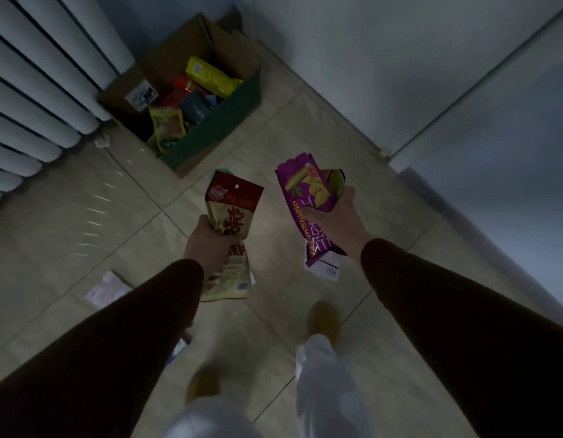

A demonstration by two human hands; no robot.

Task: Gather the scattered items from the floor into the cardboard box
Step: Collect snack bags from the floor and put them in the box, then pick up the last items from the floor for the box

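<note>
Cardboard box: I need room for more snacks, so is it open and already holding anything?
Open. The cardboard box has flaps spread, with a yellow packet and others inside.

Cardboard box (210,134): open, part-filled with packets, beside radiator | red-cream packet (231,216): your left hand | purple packet (305,197): your right hand

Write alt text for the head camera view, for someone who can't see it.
A person stands on a tiled floor, the left hand gripping a red and cream snack packet and the right hand gripping a purple snack packet. Ahead, an open cardboard box beside a white radiator already holds several packets.
</note>
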